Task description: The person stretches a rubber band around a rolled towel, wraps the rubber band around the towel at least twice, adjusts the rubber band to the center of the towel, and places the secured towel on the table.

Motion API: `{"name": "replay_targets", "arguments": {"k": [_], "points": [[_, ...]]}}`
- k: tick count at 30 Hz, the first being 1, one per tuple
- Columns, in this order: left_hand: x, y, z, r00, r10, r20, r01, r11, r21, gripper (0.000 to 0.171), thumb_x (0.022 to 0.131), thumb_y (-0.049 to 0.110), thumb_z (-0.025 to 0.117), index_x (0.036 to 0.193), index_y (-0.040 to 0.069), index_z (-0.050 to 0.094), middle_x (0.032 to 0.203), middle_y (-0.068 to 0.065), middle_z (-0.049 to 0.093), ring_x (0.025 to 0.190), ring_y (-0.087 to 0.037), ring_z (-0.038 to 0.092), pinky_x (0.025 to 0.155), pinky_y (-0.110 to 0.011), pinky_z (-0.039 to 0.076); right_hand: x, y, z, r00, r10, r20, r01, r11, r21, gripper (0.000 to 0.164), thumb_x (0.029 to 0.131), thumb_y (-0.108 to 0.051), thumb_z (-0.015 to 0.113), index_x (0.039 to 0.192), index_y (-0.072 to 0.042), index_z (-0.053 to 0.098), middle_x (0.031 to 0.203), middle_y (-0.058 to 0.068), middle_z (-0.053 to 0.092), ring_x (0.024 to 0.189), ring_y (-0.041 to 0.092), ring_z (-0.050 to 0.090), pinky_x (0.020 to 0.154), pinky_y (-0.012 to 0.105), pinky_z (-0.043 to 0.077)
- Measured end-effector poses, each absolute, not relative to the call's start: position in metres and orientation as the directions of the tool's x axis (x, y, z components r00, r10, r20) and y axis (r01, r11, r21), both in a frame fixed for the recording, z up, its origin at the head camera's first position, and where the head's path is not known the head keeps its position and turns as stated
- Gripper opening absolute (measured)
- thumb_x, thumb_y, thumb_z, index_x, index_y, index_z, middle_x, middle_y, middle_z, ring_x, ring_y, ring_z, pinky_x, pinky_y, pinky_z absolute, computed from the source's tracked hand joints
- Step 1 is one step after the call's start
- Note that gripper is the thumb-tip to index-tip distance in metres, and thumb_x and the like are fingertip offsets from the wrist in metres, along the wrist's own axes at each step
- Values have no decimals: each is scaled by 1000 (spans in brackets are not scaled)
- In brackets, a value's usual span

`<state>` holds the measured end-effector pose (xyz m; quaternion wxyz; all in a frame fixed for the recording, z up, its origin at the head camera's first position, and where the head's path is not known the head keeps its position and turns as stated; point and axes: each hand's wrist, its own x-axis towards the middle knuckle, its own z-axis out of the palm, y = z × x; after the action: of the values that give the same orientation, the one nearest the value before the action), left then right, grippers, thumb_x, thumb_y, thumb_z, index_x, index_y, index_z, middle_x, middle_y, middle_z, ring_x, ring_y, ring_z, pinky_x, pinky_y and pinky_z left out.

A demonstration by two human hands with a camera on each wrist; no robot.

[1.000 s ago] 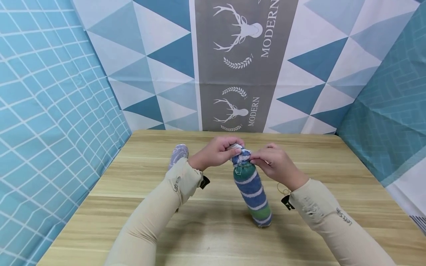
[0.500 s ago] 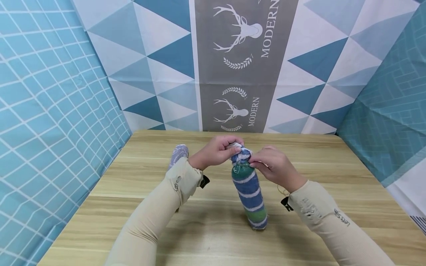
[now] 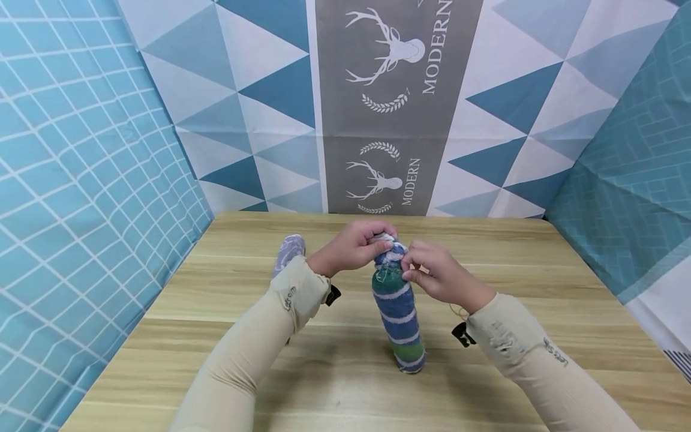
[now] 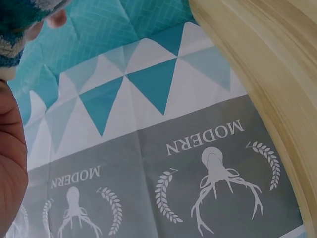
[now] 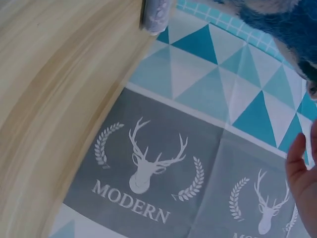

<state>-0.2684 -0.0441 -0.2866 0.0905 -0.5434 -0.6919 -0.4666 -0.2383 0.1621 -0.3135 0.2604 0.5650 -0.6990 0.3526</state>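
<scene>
A fuzzy striped sock [image 3: 398, 318] in blue, white and green, filled out to a long cylinder, stands slightly tilted above the wooden table in the head view. Its top is gathered into a bunched neck. My left hand [image 3: 351, 245] pinches that bunched top between thumb and fingers. From the right, my right hand [image 3: 442, 273] has thumb and forefinger drawn together at the side of the neck, where pale loose threads show. Close up in the right wrist view, the sock [image 5: 277, 25] fills the top right corner, with my right fingers below it.
A purple patterned roll [image 3: 290, 251] lies at the left, partly behind my left sleeve [image 3: 297, 294]. A thin yellowish loop [image 3: 459, 310] shows beside my right wrist. The wooden table [image 3: 345, 396] ends at a patterned cloth backdrop [image 3: 388, 120].
The sock's lower end has swung left and toward me, so it hangs more upright. My right hand has shifted slightly left; my left hand has barely moved.
</scene>
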Motion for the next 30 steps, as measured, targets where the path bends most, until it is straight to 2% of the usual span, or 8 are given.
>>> {"name": "replay_targets", "arguments": {"k": [6,11,15,17,22,25,28,30], "points": [[-271,-46,-285,-371,670,643,853,-28,521,4,87,-11,56,91,-12,59,76,-13,56,65,-13,48,58,-25,44,-235,163,-312,-259,-621,740,-966,153,-209,29,94,-29,47,78,-6,52,72,0,41,65,11,37,57,23,33],[-275,-53,-291,-397,652,646,848,-8,530,4,87,-12,55,89,-9,58,72,-8,52,61,-11,45,56,-25,41,-236,158,-316,-244,-627,740,-970,157,-187,28,95,-26,46,77,-5,49,76,2,44,70,14,41,62,23,37],[-276,-59,-295,-417,639,647,845,10,535,5,88,-13,55,88,-9,58,71,-8,52,60,-11,44,56,-26,41,-237,156,-319,-265,-624,735,-964,163,-209,28,94,-27,48,77,-6,51,78,1,44,73,15,44,64,26,40],[-275,-62,-295,-449,628,636,836,42,548,4,88,-11,55,90,-9,58,73,-9,54,62,-12,46,57,-26,43,-238,155,-321,-266,-622,737,-964,156,-216,28,94,-27,48,77,-6,52,78,1,45,74,15,45,64,27,41],[-274,-67,-295,-580,551,600,787,192,586,6,90,-5,57,93,-8,61,77,-10,58,62,-12,49,60,-27,46,-237,154,-325,-269,-625,733,-963,151,-225,32,98,-31,46,78,-7,55,79,1,47,72,14,46,62,26,42],[-271,-62,-295,-630,490,602,770,296,565,7,90,0,57,91,-5,63,73,-7,59,59,-11,49,59,-24,45,-234,154,-326,-362,-603,711,-930,286,-231,44,98,-45,45,73,-10,52,76,0,45,67,11,42,57,25,38],[-262,-51,-293,-669,450,591,743,396,539,10,89,4,56,88,-2,64,66,-4,58,56,-11,48,55,-22,43,-230,150,-322,-528,-548,649,-825,513,-239,48,88,-51,62,68,-11,48,71,-1,41,61,9,37,52,24,34],[-256,-45,-290,-717,417,558,697,448,560,12,89,6,56,86,-2,64,62,-1,54,53,-10,46,53,-21,40,-227,147,-317,-636,-493,594,-736,620,-272,43,82,-44,73,72,-9,50,71,-1,43,61,9,39,51,24,35]]}}
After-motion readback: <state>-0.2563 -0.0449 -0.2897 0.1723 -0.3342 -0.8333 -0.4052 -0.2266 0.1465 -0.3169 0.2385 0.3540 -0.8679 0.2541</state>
